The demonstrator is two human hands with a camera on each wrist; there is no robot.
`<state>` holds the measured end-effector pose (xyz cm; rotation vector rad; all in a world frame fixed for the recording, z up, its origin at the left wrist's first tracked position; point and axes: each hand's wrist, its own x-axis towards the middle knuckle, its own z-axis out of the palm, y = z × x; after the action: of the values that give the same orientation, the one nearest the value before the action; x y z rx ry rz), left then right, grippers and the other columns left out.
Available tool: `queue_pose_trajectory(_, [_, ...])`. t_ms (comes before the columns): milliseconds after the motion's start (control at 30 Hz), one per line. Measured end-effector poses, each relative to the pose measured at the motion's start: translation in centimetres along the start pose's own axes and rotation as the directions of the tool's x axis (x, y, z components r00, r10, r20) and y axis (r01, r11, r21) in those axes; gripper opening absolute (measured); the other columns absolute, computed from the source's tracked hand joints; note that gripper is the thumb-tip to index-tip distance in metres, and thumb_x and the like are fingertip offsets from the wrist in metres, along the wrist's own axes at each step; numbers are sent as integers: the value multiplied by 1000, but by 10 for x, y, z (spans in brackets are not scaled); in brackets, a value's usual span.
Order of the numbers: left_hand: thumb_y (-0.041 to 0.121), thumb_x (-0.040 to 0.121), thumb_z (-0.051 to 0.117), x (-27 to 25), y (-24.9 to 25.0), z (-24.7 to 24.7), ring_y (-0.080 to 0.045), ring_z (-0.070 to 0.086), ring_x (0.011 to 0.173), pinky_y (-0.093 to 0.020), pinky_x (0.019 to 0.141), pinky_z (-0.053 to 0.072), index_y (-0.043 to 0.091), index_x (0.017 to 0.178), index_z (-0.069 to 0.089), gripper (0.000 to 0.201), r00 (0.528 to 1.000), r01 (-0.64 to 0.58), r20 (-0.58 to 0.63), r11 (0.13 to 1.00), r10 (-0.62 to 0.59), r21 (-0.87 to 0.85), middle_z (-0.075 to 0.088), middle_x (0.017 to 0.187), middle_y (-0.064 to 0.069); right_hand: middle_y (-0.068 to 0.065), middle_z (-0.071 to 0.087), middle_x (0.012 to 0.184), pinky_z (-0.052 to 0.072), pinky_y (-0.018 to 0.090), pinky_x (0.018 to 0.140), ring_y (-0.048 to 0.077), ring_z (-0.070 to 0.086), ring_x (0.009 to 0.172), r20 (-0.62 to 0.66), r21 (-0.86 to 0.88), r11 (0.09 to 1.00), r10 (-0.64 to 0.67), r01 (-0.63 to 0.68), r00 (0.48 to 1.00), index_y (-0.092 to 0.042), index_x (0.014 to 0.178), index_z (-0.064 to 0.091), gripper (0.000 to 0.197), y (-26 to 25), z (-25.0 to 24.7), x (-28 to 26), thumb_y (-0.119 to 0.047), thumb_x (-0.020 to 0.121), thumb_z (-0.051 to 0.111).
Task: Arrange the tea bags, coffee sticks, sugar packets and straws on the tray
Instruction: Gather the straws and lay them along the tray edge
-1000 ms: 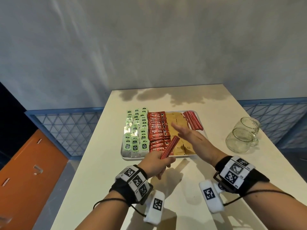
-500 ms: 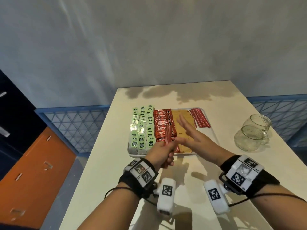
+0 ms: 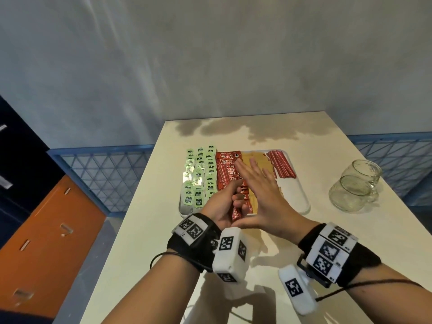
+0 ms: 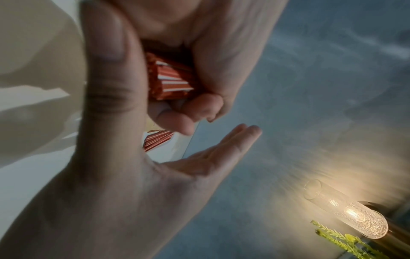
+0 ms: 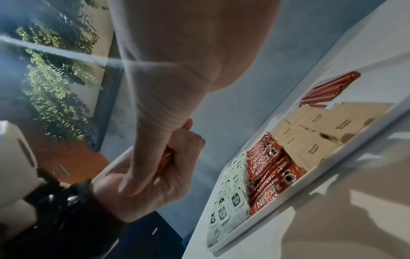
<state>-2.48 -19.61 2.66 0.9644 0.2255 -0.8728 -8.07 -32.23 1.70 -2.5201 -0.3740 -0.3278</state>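
**Straws in your left fist, gap on the tray to the right**

Your left hand (image 3: 221,206) is curled round a bundle of straws (image 3: 236,212), long axis running away from you, over the near edge of the tray (image 3: 304,202). Your right hand (image 3: 261,195) is flat, fingers straight, its thumb against the bundle's near end. The laid straws (image 3: 281,167) lie far right; the bare strip below them is likely the target, nearer your right hand. Your hands hide the near sugar packets (image 5: 315,140); the bundle's count is unclear.
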Motion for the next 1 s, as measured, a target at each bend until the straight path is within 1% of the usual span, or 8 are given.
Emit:
queue_pose_trajectory(200, [24, 97, 55, 2, -3, -1, -4, 29, 32, -16, 33, 34, 17, 65, 44, 35, 1000, 10, 0, 1000, -10, 0, 29, 44, 7, -10, -3, 164, -4, 49, 122, 9, -16, 149, -12, 29, 999, 14, -14, 1000, -24, 157, -1, 126, 2, 2, 1, -71, 63, 70])
queue_pose_trajectory(300, [22, 97, 54, 3, -7, -6, -5, 25, 30, -16, 29, 24, 17, 63, 44, 35, 999, 22, 26, 996, -25, 82, 30, 41, 7, -17, -7, 163, -7, 40, 122, 3, -17, 148, 61, 98, 995, 30, -36, 998, -30, 156, -3, 131, 1, 1, 0, -61, 61, 81])
queue_pose_trajectory(367, [19, 96, 54, 3, -11, -10, -5, 23, 30, -16, 30, 18, 16, 67, 46, 30, 999, 7, 32, 982, -13, 187, 31, 41, 7, -22, -2, 162, 1, 34, 121, -1, -8, 148, 100, 251, 959, 113, -135, 989, -37, 155, 1, 128, 1, -5, 0, -52, 61, 86])
queue_pose_trajectory(467, [20, 96, 54, 0, -15, -15, -4, 22, 31, -15, 31, 16, 15, 70, 48, 27, 998, 25, 54, 954, -43, 298, 31, 43, 7, -20, 18, 159, 21, 30, 116, 0, 19, 144, 45, 419, 873, 255, -250, 966, -42, 153, 18, 98, 8, -20, 6, -57, 74, 74])
queue_pose_trajectory(567, [20, 95, 56, -2, -17, -16, -5, 21, 31, -15, 31, 16, 18, 61, 47, 35, 994, 38, 81, 927, -73, 373, 31, 44, 6, -21, 32, 152, 29, 25, 110, -2, 32, 135, 52, 467, 837, 295, -285, 954, -36, 150, 32, 68, 14, -25, 14, -55, 89, 56])
queue_pose_trajectory(700, [18, 95, 55, -4, -19, -17, -6, 19, 32, -15, 34, 15, 19, 58, 45, 38, 994, 25, 82, 886, -71, 462, 30, 44, 6, -9, 56, 139, 38, 42, 113, 6, 51, 128, 250, 542, 760, 260, -358, 932, -31, 139, 53, 50, 24, -22, 19, -50, 93, 56])
queue_pose_trajectory(900, [18, 95, 56, -1, -24, -24, -8, 21, 33, -15, 35, 18, 19, 59, 46, 37, 996, 35, 59, 868, -74, 496, 33, 45, 5, -7, 52, 144, 31, 38, 117, 7, 45, 134, 334, 576, 710, 248, -405, 909, -29, 146, 44, 48, 22, -24, 18, -39, 98, 49])
queue_pose_trajectory(1000, [16, 94, 54, 0, -25, -23, -9, 21, 32, -14, 35, 19, 18, 58, 45, 38, 999, -9, 44, 876, -13, 483, 31, 43, 4, -4, 48, 147, 35, 38, 113, 12, 46, 133, 294, 558, 706, 323, -436, 900, -33, 150, 34, 62, 25, -23, 20, -56, 94, 48])
